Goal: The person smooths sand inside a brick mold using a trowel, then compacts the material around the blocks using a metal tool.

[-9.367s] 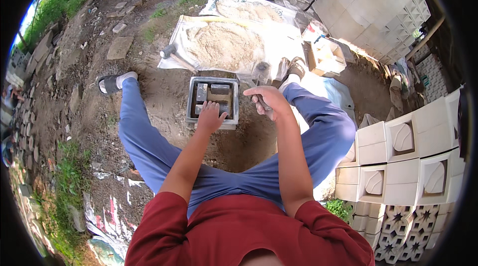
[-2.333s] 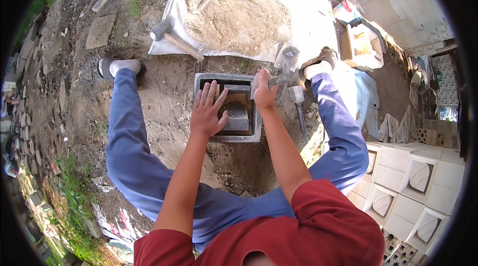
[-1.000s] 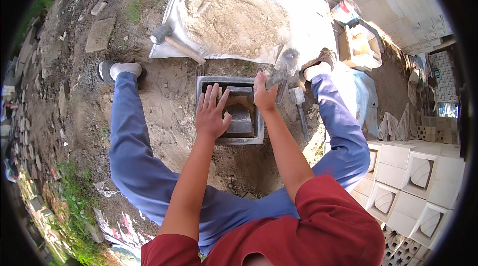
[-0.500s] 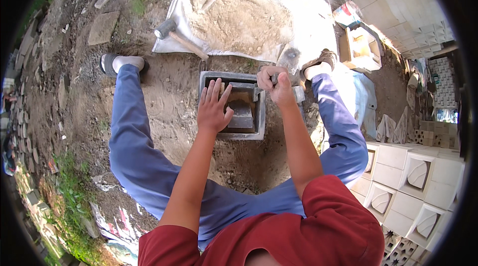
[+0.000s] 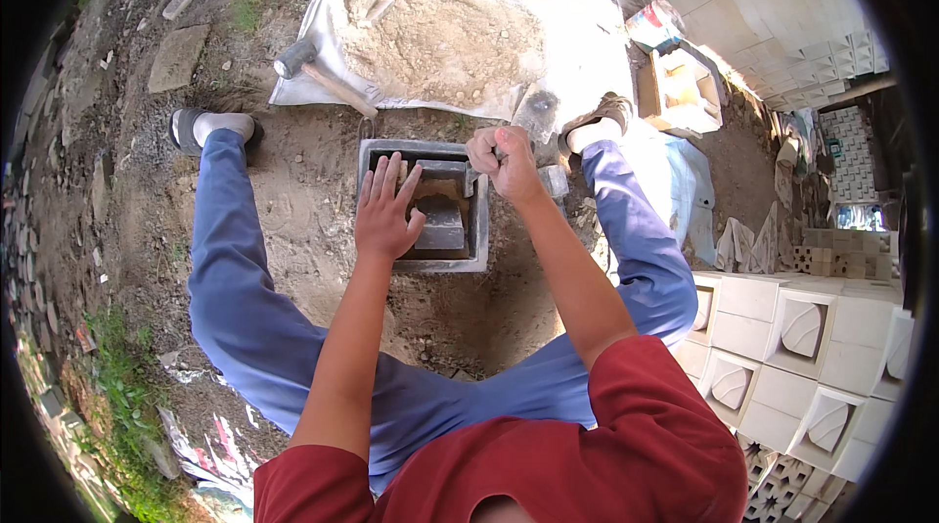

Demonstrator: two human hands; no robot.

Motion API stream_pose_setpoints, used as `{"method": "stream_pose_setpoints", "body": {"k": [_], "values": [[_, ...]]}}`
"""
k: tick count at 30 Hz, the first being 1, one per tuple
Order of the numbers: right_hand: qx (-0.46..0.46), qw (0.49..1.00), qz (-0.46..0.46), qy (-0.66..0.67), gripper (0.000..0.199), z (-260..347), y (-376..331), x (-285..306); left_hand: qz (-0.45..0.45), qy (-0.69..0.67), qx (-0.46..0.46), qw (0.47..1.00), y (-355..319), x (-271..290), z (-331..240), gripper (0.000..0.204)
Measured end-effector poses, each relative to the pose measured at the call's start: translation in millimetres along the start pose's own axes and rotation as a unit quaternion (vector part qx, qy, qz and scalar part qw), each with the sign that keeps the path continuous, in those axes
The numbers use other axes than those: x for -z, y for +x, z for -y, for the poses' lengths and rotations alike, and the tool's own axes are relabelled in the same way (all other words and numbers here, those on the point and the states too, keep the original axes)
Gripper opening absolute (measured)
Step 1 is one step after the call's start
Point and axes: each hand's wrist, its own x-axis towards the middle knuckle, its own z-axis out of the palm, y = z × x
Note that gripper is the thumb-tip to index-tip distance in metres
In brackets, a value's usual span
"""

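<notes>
Square frame (image 5: 440, 267): matt, metal-looking. Mallet handle (image 5: 339, 90): bare wood. Heap (image 5: 440, 39): rough, grainy. Trousers (image 5: 235, 259): matt cloth.

I saw remotely that the grey rectangular frame (image 5: 438, 267) lay flat on brown soil (image 5: 303, 229), open side up; dark, smooth blocks (image 5: 439, 233) sat inside, a brownish patch (image 5: 437, 201) between them.

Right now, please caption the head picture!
Left hand spread over a grey frame, right hand closed by its far right corner.

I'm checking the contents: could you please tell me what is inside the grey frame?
Dark blocks show inside the grey frame; whatever lies beneath the left hand is hidden.
</notes>
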Motion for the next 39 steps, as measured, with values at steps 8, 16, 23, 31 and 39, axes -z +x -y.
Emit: {"method": "stream_pose_setpoints", "body": {"k": [8, 16, 23, 31, 39], "values": [[0.041, 0.986, -0.12, 0.11, 0.057, 20.8, -0.6, -3.3, 0.014, 0.016, 0.003, 1.0, -3.4, 1.9, 3.7, 0.078], [0.022, 0.989, -0.128, 0.076, 0.06, -1.7, -5.4, 8.4, 0.026, 0.018, 0.01, 0.999, 2.3, 0.0, -1.9, 0.078], [0.02, 0.991, -0.12, 0.054, 0.062, 0.5, -6.6, 10.8, 0.013, 0.022, -0.009, 1.0, 9.5, -2.4, -9.5, 0.077], [0.036, 0.996, -0.082, 0.03, 0.064, 0.1, -2.2, 2.1, 0.006, 0.013, -0.009, 1.0, 5.2, -0.2, -6.3, 0.075], [0.004, 0.994, -0.097, 0.044, 0.066, -5.9, -4.5, 7.8, 0.023, 0.02, -0.004, 1.0, 5.7, -3.1, -5.4, 0.078]]}}
